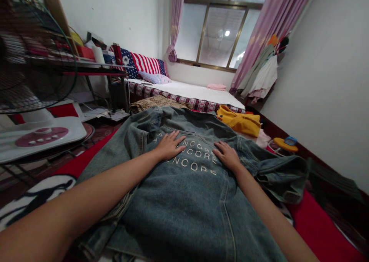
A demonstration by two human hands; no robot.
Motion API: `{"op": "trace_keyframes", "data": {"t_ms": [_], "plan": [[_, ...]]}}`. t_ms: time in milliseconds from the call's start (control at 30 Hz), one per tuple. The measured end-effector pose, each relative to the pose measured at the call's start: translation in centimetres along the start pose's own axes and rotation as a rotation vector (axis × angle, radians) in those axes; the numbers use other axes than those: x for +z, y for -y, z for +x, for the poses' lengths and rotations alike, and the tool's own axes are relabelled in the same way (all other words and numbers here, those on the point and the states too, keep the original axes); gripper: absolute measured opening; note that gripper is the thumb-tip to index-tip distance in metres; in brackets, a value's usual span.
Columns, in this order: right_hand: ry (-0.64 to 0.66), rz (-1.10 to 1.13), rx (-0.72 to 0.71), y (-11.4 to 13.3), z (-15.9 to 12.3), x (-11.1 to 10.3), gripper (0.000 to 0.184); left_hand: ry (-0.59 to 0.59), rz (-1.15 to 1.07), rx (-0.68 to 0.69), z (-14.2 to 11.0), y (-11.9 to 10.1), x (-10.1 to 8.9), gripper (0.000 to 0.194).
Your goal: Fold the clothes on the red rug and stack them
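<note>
A blue denim jacket [184, 204] lies spread out, back side up, with white lettering across its upper back and both sleeves out to the sides. My left hand [170, 144] rests flat on the lettering, left of centre, fingers stretched and slightly apart. On the right end of the lettering lies my right hand [226, 154], palm down with its fingers extended. Neither hand grips the cloth. Under the jacket is a red blanket [323, 227] with a black and white pattern.
A fan [43, 135] stands close on the left, beside a cluttered desk [89, 62]. Beyond the jacket are a brown patterned cloth [157, 102], a yellow garment [239, 120] and a bed [184, 87] under the window. A yellow stool [285, 144] stands at the right.
</note>
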State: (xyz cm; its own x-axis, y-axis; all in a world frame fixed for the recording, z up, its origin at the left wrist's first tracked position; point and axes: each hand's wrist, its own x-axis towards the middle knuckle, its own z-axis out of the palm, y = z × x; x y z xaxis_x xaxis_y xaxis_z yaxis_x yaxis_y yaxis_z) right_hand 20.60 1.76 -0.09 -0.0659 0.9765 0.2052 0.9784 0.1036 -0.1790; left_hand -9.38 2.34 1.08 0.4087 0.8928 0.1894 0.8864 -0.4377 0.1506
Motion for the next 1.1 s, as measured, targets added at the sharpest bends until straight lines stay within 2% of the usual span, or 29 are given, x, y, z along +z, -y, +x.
{"op": "trace_keyframes", "data": {"t_ms": [700,867,1000,1100], "plan": [[-0.006,-0.019,0.020,0.5,-0.3,-0.2,0.047,-0.035,-0.013,0.008,0.0,0.3,0.6,0.063],[0.074,-0.140,0.032,1.7,-0.7,-0.8,0.050,-0.037,-0.006,0.006,0.0,0.3,0.6,0.062],[0.187,-0.188,0.060,3.1,-2.0,-2.1,0.053,0.010,0.002,-0.002,0.1,0.2,0.5,0.062],[0.265,-0.153,-0.078,3.0,-3.8,-3.8,0.055,0.106,-0.003,-0.003,-0.5,0.0,-0.2,0.064]]}}
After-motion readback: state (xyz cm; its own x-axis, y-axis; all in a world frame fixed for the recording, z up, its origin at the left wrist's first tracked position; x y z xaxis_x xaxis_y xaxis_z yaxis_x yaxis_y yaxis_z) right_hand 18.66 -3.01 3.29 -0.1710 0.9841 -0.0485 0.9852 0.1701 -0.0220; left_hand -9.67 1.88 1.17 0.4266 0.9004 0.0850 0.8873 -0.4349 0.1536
